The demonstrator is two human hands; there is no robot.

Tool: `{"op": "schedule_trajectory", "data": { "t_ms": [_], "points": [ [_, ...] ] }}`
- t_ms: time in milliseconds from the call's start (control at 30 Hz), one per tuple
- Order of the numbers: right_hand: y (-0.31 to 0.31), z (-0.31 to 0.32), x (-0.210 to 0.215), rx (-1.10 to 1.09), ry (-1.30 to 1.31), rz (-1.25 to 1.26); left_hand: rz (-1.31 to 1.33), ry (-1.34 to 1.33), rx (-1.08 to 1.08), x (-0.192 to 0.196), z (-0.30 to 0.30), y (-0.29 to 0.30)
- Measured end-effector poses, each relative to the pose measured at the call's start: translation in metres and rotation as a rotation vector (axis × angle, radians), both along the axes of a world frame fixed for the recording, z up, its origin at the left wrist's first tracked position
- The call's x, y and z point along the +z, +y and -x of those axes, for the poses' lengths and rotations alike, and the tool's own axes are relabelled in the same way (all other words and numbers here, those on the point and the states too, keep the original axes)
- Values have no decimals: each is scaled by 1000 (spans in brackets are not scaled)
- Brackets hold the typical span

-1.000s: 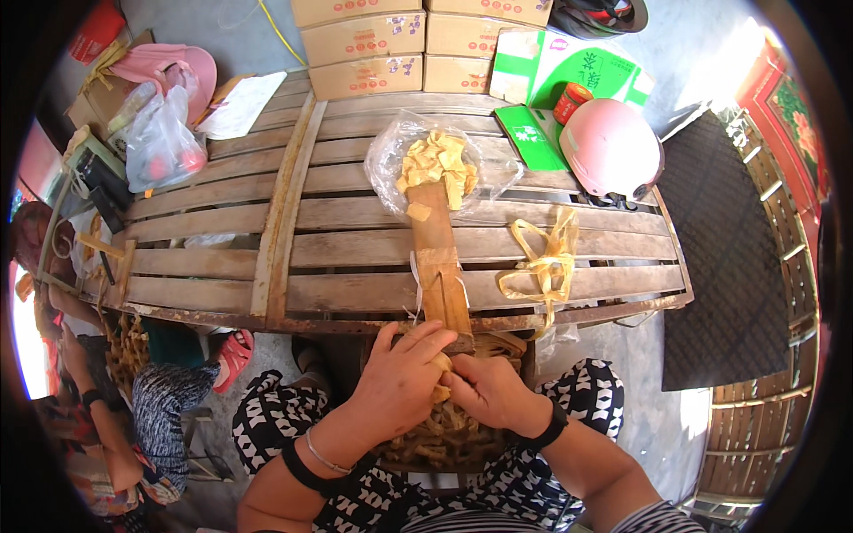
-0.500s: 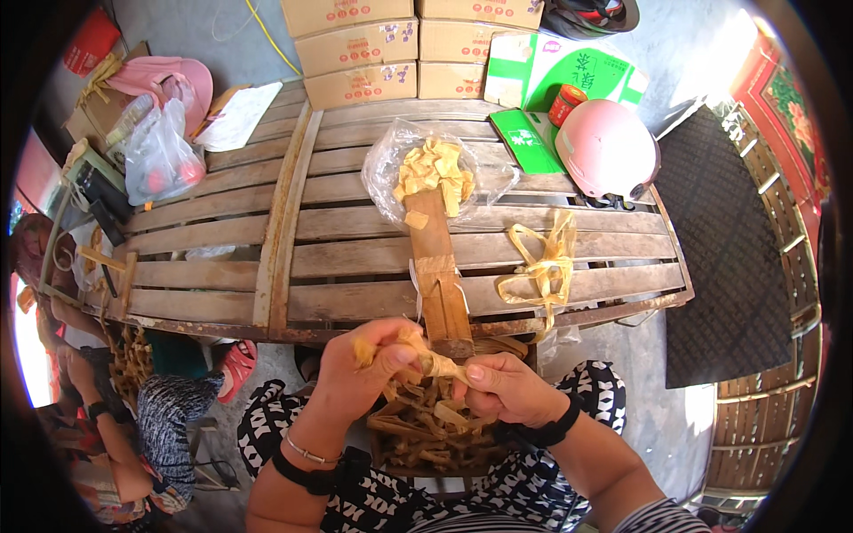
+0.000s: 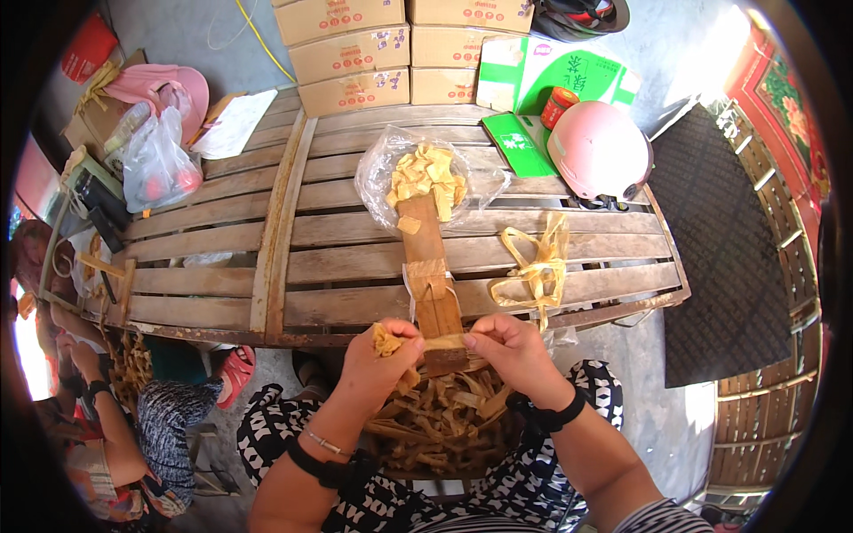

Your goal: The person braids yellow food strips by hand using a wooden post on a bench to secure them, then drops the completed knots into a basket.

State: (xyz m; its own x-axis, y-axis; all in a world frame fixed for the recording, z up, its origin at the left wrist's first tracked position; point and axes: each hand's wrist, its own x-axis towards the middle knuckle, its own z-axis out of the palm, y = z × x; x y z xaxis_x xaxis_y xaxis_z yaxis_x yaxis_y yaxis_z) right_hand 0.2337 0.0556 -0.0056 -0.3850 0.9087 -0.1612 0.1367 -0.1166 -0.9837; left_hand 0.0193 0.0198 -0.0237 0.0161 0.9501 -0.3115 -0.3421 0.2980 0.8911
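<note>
Head view: the left hand (image 3: 377,362) and right hand (image 3: 517,356) each pinch one end of a flat, pale-yellow, pliable-looking strip (image 3: 443,342), held straight by the near end of a long brown wooden board (image 3: 431,311), where an uneven tug could tear it.

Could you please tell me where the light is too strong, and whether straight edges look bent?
Head view: glare whitens the wall at upper right, above the dark mat; head view: the table's front edge bows.
</note>
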Motion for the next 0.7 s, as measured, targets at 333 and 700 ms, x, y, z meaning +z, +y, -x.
{"op": "schedule_trajectory", "data": {
  "t_ms": [333,700],
  "points": [
    [14,12,-27,-204,-390,-558,-53,451,183,-30,0,14],
    [-14,13,20,391,-130,-907,215,-45,-249,5,-26,-41]
  ]
}}
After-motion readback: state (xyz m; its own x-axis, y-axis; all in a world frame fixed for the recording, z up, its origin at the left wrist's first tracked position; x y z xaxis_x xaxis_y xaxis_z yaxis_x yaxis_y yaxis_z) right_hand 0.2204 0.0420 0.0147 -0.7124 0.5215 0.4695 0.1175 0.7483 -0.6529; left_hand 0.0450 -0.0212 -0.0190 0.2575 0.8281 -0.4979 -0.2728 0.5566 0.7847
